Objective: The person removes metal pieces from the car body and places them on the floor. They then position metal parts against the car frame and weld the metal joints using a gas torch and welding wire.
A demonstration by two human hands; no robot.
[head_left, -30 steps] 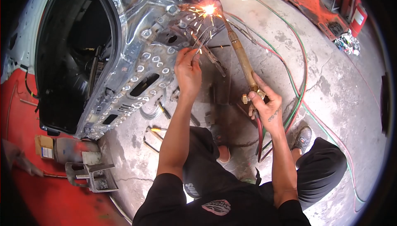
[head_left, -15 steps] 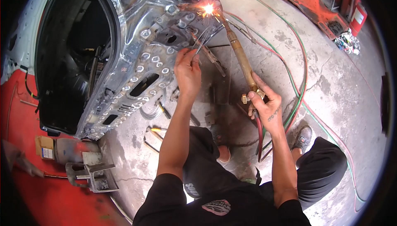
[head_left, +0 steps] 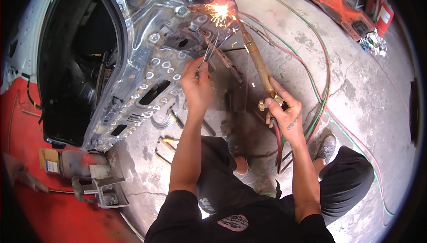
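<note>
My right hand (head_left: 285,112) is closed around the lower end of a long brass gas torch (head_left: 258,60), near its valve knobs. The torch tip points up at the metal car body panel (head_left: 164,80), where a bright flame throws sparks (head_left: 220,11). Thin filler wires (head_left: 211,49) rise from my left hand (head_left: 195,85), which pinches them in front of the panel, below the sparks. Glare hides the exact spot of contact. Locking pliers (head_left: 229,65) appear to hang from the panel's edge, right of my left hand.
Red and green hoses (head_left: 328,78) curve over the concrete floor at right. Below the panel lie a wire coil (head_left: 162,120) and a yellow-handled tool (head_left: 169,140). A metal bracket (head_left: 104,188) and a cardboard box (head_left: 49,159) are at lower left. A red part (head_left: 331,7) lies at upper right.
My left hand has dropped slightly and moved left with the wires. The sparks have spread wider, and bright bits fall beside the torch. My right hand has barely moved.
</note>
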